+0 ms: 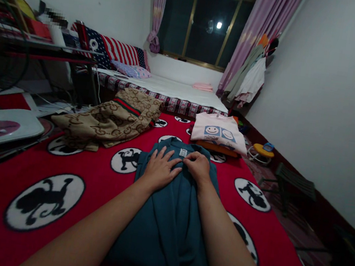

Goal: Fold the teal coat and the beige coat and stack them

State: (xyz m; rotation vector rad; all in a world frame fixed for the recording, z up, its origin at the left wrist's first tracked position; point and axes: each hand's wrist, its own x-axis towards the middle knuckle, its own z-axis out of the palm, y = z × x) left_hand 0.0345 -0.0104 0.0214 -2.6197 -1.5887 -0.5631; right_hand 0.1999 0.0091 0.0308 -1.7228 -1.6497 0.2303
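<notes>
The teal garment (169, 219) lies on the red blanket (91, 191) straight ahead of the person, its long axis running from the near edge away toward the neck label (183, 152) at the far end. Both hands sit at that far end, about equally close to the label. The left hand (159, 168) rests flat, fingers spread, pressing the cloth and gripping nothing. The right hand (198, 165) is curled, fingertips pinching the fabric just under the label. Both forearms stretch forward, nearly parallel, over the garment. A folded pink T-shirt (218, 132) lies further off to the right.
</notes>
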